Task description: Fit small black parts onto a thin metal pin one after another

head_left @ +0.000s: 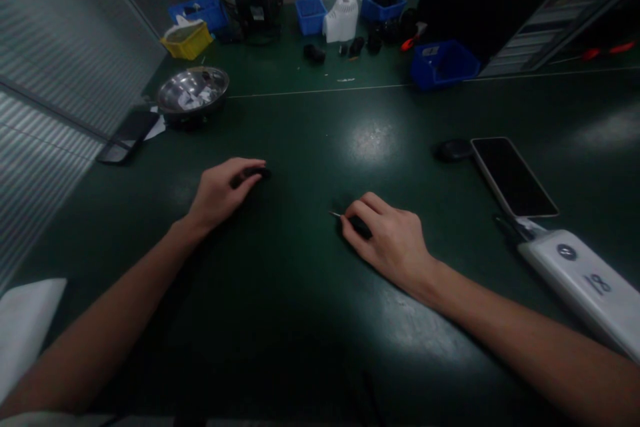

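Two hands, left hand (223, 191) and right hand (387, 237), each grip one small black part.

Both forearms reach forward, palms down. Left hand (220, 195) curls loosely, fingertips pinched together; right hand (393, 239) lies knuckles up, fingers closed, to its right.

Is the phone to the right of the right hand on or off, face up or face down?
Face up, screen dark: the phone lies flat on the green table, its black glass unlit. Off or merely asleep, cannot tell.
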The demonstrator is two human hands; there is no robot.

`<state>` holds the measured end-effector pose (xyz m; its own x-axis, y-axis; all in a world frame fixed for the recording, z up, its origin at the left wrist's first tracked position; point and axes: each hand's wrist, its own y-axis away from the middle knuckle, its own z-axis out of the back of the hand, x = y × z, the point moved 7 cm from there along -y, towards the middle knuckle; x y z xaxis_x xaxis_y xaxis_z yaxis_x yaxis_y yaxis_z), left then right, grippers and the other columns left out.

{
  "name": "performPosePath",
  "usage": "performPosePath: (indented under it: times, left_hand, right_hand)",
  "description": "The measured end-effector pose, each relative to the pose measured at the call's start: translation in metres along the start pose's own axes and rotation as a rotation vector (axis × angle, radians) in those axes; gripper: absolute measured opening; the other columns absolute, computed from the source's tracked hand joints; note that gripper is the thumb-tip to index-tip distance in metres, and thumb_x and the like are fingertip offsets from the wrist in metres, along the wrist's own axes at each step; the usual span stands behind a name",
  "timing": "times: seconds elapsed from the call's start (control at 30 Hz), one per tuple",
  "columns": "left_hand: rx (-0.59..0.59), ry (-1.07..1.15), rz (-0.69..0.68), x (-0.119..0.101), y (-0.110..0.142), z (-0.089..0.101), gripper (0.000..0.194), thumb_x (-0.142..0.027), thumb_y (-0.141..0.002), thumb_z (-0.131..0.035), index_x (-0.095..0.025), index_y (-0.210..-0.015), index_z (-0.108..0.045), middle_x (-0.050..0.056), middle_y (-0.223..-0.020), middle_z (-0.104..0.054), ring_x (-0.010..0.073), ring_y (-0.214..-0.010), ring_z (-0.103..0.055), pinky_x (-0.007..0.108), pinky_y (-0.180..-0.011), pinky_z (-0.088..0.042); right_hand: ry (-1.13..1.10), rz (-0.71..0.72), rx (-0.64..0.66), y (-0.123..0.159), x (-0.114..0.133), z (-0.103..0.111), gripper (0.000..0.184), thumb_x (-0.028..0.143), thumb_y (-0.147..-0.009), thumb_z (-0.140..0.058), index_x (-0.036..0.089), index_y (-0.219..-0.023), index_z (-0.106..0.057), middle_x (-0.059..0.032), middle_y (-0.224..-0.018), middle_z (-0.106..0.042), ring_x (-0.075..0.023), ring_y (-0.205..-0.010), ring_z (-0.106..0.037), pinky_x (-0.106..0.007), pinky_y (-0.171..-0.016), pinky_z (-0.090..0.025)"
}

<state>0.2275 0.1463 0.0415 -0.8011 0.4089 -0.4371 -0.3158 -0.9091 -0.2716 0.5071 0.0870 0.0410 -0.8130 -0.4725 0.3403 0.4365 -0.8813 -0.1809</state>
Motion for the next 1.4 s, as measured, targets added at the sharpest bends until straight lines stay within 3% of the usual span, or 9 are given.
performPosePath:
  times: [0.07, 0.17, 0.27, 0.4, 0.53, 0.73, 1.1, 1.4]
  left_hand:
    - [-0.129, -0.117, 0.180, 0.050, 0.000, 0.027, 0.039, -0.032, -0.093, -0.066, -0.023, -0.130, -0.066, 0.005, -0.120, -0.070, 0.0181, -0.095, -0.066, 0.033, -0.090, -0.052]
    - [-0.249, -0.221, 0.324, 0.104, 0.011, 0.062, 0.038, -0.035, -0.093, -0.064, -0.018, -0.127, -0.069, 0.004, -0.116, -0.069, 0.0163, -0.090, -0.061, 0.032, -0.090, -0.050]
    - [-0.327, -0.283, 0.423, 0.138, 0.027, 0.086, 0.037, -0.037, -0.094, -0.062, -0.015, -0.123, -0.070, 0.002, -0.110, -0.067, 0.0146, -0.086, -0.056, 0.031, -0.090, -0.047]
    - [-0.373, -0.335, 0.490, 0.161, 0.040, 0.098, 0.038, -0.040, -0.094, -0.061, -0.015, -0.120, -0.071, 0.001, -0.106, -0.065, 0.0147, -0.087, -0.054, 0.031, -0.090, -0.044]
    - [-0.383, -0.367, 0.482, 0.168, 0.040, 0.098, 0.037, -0.037, -0.093, -0.063, -0.014, -0.119, -0.072, 0.003, -0.107, -0.064, 0.0160, -0.091, -0.055, 0.032, -0.094, -0.043]
    - [-0.347, -0.392, 0.439, 0.160, 0.038, 0.096, 0.034, -0.036, -0.096, -0.057, -0.014, -0.119, -0.071, 0.003, -0.109, -0.064, 0.0181, -0.102, -0.056, 0.033, -0.102, -0.039]
    - [-0.260, -0.484, 0.448, 0.159, 0.033, 0.091, 0.038, -0.030, -0.094, -0.056, -0.009, -0.122, -0.071, 0.010, -0.107, -0.064, 0.0230, -0.100, -0.052, 0.035, -0.098, -0.036]
    - [-0.312, -0.449, 0.494, 0.161, 0.035, 0.094, 0.035, -0.031, -0.091, -0.061, -0.006, -0.113, -0.072, 0.008, -0.101, -0.067, 0.0197, -0.091, -0.053, 0.035, -0.096, -0.039]
  right_hand:
    - [-0.003, -0.001, 0.002, 0.000, 0.000, 0.000, 0.026, 0.037, -0.102, -0.048, 0.021, -0.096, -0.067, -0.0027, -0.095, -0.065, -0.0119, -0.069, -0.056, -0.027, -0.055, -0.030]
    - [-0.011, -0.005, 0.005, 0.000, 0.000, 0.000, 0.025, 0.037, -0.101, -0.049, 0.021, -0.095, -0.066, -0.0022, -0.095, -0.064, -0.0120, -0.070, -0.057, -0.027, -0.055, -0.031]
    - [-0.013, -0.013, 0.008, 0.000, -0.001, 0.000, 0.024, 0.037, -0.101, -0.049, 0.021, -0.094, -0.066, -0.0017, -0.095, -0.064, -0.0119, -0.070, -0.057, -0.027, -0.055, -0.030]
    - [-0.014, -0.005, 0.002, 0.000, -0.001, 0.000, 0.026, 0.038, -0.101, -0.049, 0.020, -0.094, -0.066, -0.0021, -0.094, -0.065, -0.0118, -0.069, -0.056, -0.027, -0.055, -0.030]
    - [-0.025, 0.000, -0.010, -0.001, -0.001, 0.000, 0.026, 0.037, -0.101, -0.049, 0.020, -0.094, -0.067, -0.0031, -0.095, -0.066, -0.0123, -0.070, -0.057, -0.027, -0.056, -0.030]
    - [-0.023, -0.003, -0.002, -0.001, -0.001, -0.001, 0.025, 0.038, -0.101, -0.049, 0.021, -0.093, -0.066, -0.0025, -0.095, -0.065, -0.0120, -0.069, -0.057, -0.027, -0.056, -0.031]
    - [-0.035, 0.002, -0.006, 0.000, -0.001, 0.000, 0.025, 0.038, -0.101, -0.049, 0.020, -0.094, -0.066, -0.0020, -0.095, -0.065, -0.0114, -0.068, -0.056, -0.027, -0.056, -0.031]
    - [-0.035, 0.000, -0.001, -0.001, -0.001, 0.001, 0.026, 0.038, -0.100, -0.048, 0.020, -0.095, -0.066, -0.0026, -0.095, -0.065, -0.0117, -0.068, -0.056, -0.027, -0.056, -0.030]
